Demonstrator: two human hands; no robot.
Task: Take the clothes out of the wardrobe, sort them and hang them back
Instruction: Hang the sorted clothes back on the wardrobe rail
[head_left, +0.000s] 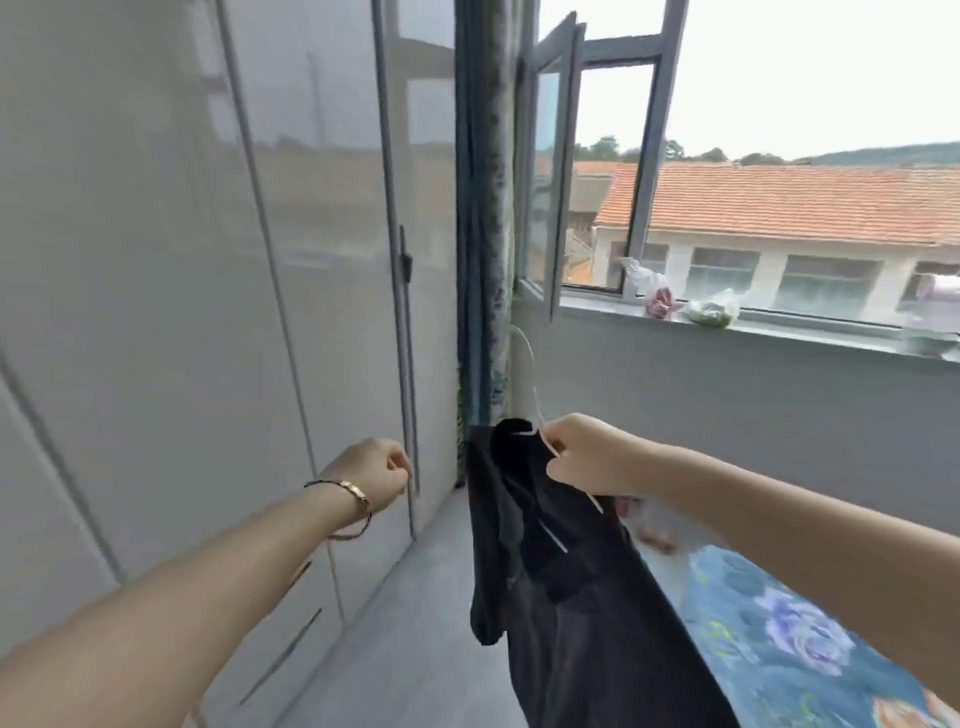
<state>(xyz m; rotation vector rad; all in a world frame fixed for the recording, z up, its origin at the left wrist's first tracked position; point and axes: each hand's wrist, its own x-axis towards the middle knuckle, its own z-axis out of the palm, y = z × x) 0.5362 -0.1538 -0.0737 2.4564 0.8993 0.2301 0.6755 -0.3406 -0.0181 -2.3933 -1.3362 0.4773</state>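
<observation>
My right hand (587, 457) is curled tight around the shoulder of a white hanger (535, 395), pinching it so that a black garment (550, 561) hangs straight down below the wrist, clear of the floor. My left hand (376, 467), a thin bracelet (348, 501) at its wrist, reaches forward with fingers curled at the long dark handle (407, 312) of the wardrobe door (332, 234). I cannot tell whether they have hold of it or only touch it. The garment is between my two hands, outside the wardrobe and just beside that door. I judge the work to be somewhere mid-way: one piece is out and on its hanger, the glossy doors ahead of my left hand look closed, and no rail or other hung clothes show. The door has to open before this piece can go in. Under my right forearm lies a bed (779, 639) with a blue flowered cover, something pale and blurred at its near edge. Grey floor (415, 634) runs between the bed and the wardrobe. Beyond my right hand a dark curtain (485, 208) hangs in the corner by an open window (556, 171), with two plastic bags (661, 300) on the sill (805, 332) and tiled roofs outside.
</observation>
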